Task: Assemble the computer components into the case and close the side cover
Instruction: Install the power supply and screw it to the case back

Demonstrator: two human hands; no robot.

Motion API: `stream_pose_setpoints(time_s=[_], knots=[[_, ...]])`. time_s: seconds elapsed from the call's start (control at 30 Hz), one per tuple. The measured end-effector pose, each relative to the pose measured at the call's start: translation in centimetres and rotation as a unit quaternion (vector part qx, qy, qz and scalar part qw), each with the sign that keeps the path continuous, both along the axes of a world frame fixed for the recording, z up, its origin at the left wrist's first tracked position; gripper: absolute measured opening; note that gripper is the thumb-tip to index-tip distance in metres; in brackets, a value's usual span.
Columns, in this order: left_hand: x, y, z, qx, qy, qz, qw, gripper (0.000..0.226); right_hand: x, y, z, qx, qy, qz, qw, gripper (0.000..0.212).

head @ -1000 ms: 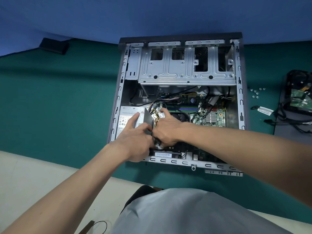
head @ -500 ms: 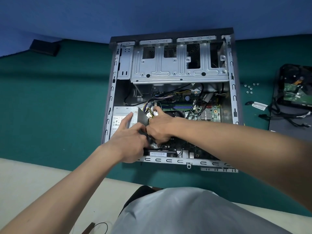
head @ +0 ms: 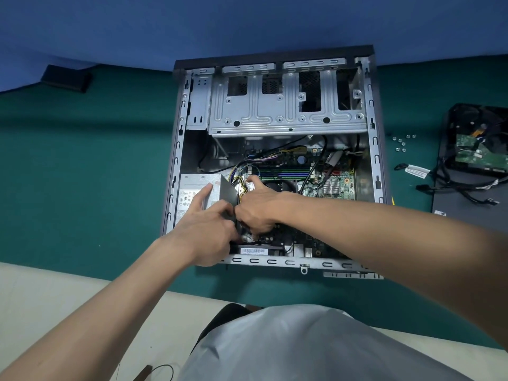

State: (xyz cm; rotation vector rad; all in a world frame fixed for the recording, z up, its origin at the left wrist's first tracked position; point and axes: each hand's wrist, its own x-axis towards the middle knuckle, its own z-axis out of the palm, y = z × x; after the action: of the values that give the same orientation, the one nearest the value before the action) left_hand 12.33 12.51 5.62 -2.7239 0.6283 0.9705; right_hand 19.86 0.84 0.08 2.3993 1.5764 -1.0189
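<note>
Head view. Open computer case (head: 176,160) lies flat on a green mat (head: 82,166), open side up, near the mat's front edge. Drive cage (head: 286,111) fills the far end of the case. Motherboard (head: 336,185) sits in the near right part, with memory sticks (head: 286,174) running across its far edge. Power supply (head: 192,185) is in the near left corner, label up.

Left hand (head: 206,229) reaches in from the left: index finger straight, lying on top of the power supply, thumb and remaining fingers curled and pinching the near edge of a dark plate (head: 228,192) that stands tilted at the supply's right side. Right hand (head: 258,207) is just beside it, touching the plate's other side, index finger stretched toward the yellow cable bundle (head: 242,188), other fingers curled down into the case. What those fingers hold is hidden, possibly a connector; cannot tell.

Right of the case, well apart: a small cluster of screws (head: 401,141), a hard drive (head: 478,149) circuit side up, loose black cables (head: 453,188) and the dark side cover (head: 467,215) lying flat under them. A black block (head: 66,78) sits at the mat's far left.
</note>
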Motion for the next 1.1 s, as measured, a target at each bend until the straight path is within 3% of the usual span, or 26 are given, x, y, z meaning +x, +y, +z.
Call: stream_pose_setpoints(time_s=[0.47,0.8,1.1], knots=[[0.0,0.0,0.2,0.000,0.002,-0.004,1.000,0.050,-0.4,0.0,0.2,0.000,-0.008,0.010,1.000,0.023],[-0.1,-0.1,0.4,-0.017,0.001,0.009,1.000,0.049,-1.5,-0.6,0.0,0.054,-0.073,0.061,0.994,0.030],[-0.1,-0.3,1.1,-0.001,0.027,0.009,1.000,0.046,-1.8,0.3,0.1,-0.010,-0.090,0.066,0.994,0.035]])
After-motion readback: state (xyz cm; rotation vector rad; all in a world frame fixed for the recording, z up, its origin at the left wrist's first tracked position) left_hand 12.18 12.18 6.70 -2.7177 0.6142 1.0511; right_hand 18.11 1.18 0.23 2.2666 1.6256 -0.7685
